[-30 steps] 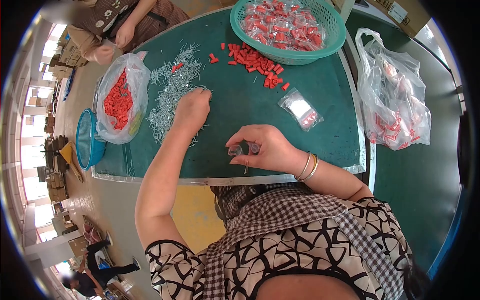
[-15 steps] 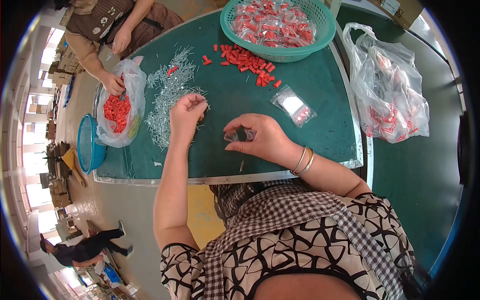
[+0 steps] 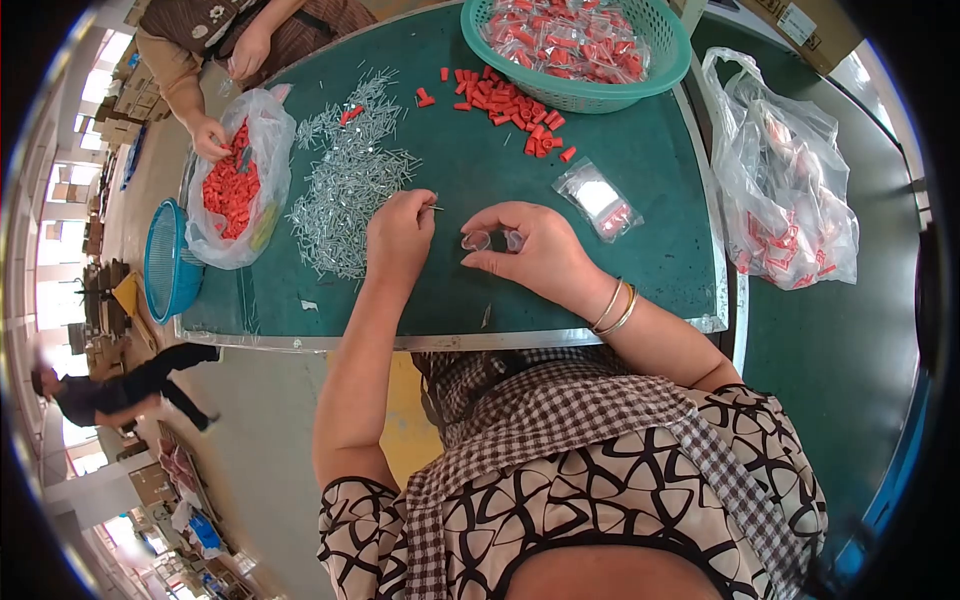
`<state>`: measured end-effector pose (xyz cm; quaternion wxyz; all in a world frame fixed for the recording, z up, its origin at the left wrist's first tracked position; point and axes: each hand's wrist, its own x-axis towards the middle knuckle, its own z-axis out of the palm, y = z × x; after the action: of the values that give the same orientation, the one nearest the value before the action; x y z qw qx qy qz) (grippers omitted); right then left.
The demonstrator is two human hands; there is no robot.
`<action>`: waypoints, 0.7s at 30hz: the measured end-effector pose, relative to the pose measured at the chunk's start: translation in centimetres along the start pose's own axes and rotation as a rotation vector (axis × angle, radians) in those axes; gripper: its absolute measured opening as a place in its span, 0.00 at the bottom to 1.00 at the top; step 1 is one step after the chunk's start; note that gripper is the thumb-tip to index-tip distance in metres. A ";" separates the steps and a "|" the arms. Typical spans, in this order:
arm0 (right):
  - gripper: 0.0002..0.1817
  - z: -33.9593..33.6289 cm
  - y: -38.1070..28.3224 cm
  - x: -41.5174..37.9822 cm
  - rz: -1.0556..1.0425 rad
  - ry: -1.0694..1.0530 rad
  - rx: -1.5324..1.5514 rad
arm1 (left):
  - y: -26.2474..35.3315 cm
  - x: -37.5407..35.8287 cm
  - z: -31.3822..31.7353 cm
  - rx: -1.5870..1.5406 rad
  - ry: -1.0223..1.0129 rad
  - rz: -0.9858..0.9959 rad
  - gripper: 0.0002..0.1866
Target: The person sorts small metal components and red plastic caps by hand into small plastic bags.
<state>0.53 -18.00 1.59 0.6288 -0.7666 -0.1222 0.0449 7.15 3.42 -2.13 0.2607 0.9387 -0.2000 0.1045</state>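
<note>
My left hand (image 3: 400, 238) is closed in a pinch, with the tip of a thin silver screw (image 3: 437, 207) poking out from its fingers. It is at the right edge of a loose heap of silver screws (image 3: 345, 210). Facing it, my right hand (image 3: 540, 250) curls its fingers and thumb around a small clear plastic bag (image 3: 480, 241), its mouth spread towards the left hand. A gap separates the two hands. Right of my right hand lies a clear packet (image 3: 600, 203) with whitish contents. Beyond my hands, red plastic plugs (image 3: 510, 105) are scattered on the green table (image 3: 450, 150).
A green basket (image 3: 580, 95) full of bagged red pieces stands at the far edge. A co-worker's hand (image 3: 210, 138) is at a plastic bag of red pieces (image 3: 232, 195). A blue basket (image 3: 172, 265) is at the left edge; a white carrier bag (image 3: 785, 180) lies right.
My left hand has moved right, away from the screw heap and closer to my right hand. The co-worker's hand has lifted slightly from the red pieces. A person walks in the background.
</note>
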 end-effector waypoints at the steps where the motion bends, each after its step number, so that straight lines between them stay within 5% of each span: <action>1: 0.18 0.1 0.2 0.0 -0.004 0.006 0.006 | 0.1 -0.1 -0.2 -0.015 -0.008 0.004 0.11; 7: 0.18 0.0 0.1 0.1 0.005 0.012 0.019 | 0.6 -0.7 -1.1 -0.081 -0.048 -0.121 0.16; 21: 0.17 0.4 0.6 0.0 -0.036 0.021 0.027 | 1.9 1.3 -0.1 0.401 -0.156 -0.051 0.05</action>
<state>0.54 -17.72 0.94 0.6410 -0.7562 -0.1287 0.0273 7.50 1.54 -0.78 0.0552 0.9818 -0.1709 0.0625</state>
